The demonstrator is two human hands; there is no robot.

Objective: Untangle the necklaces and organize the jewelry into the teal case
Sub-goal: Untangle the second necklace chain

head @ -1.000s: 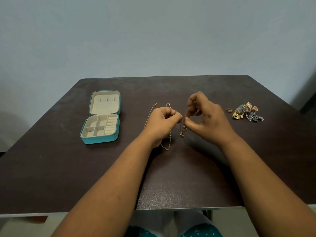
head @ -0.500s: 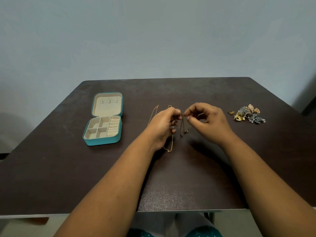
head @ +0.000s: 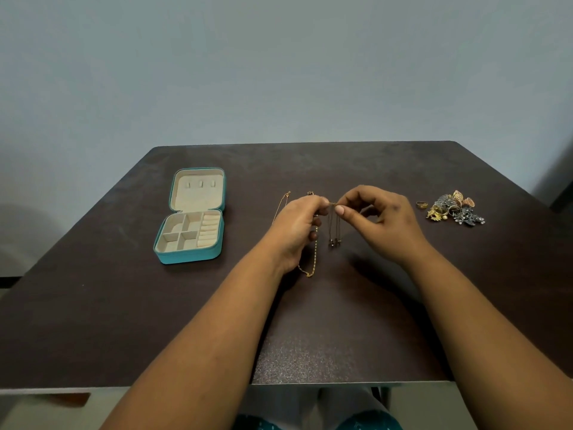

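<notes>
Both forearms extended forward, hands nearly meeting. Left hand (head: pixel 297 225) fingers curled, thumb-fingertip pinch. Right hand (head: pixel 384 221) same, pinching.

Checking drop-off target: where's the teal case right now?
In the head view the teal case lies open on the left of the dark table, left of the left hand and across from the jewelry pile.
</notes>
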